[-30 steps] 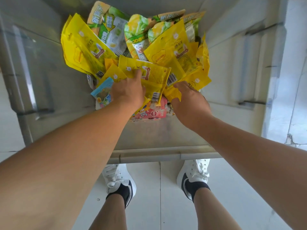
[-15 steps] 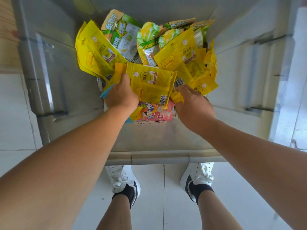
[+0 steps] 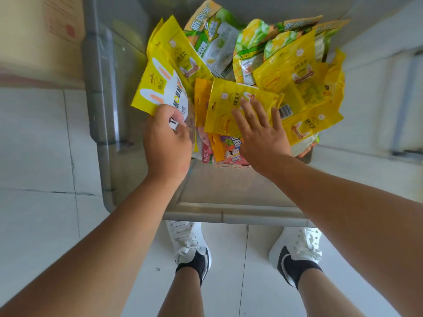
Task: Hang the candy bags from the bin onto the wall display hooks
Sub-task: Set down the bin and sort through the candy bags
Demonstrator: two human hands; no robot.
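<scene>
A translucent grey bin (image 3: 229,217) stands on the floor in front of me, filled with candy bags, mostly yellow, some green and pink. My left hand (image 3: 168,138) grips the lower edge of a yellow-and-white bag with rabbit ears (image 3: 160,88), lifted at the bin's left side. My right hand (image 3: 258,126) lies with fingers spread and straight on a flat yellow bag (image 3: 229,104) in the middle of the pile. Green bags (image 3: 212,40) lie at the far side. No wall hooks are in view.
A cardboard box (image 3: 45,30) stands at the upper left beside the bin. My two feet in white shoes (image 3: 190,245) stand on the pale tiled floor just before the bin's near rim. Another pale container wall (image 3: 389,99) is at the right.
My left hand has moved left and lifted the rabbit-ear bag out of the pile. My right hand has opened and moved up onto the flat yellow bag. The view came closer.
</scene>
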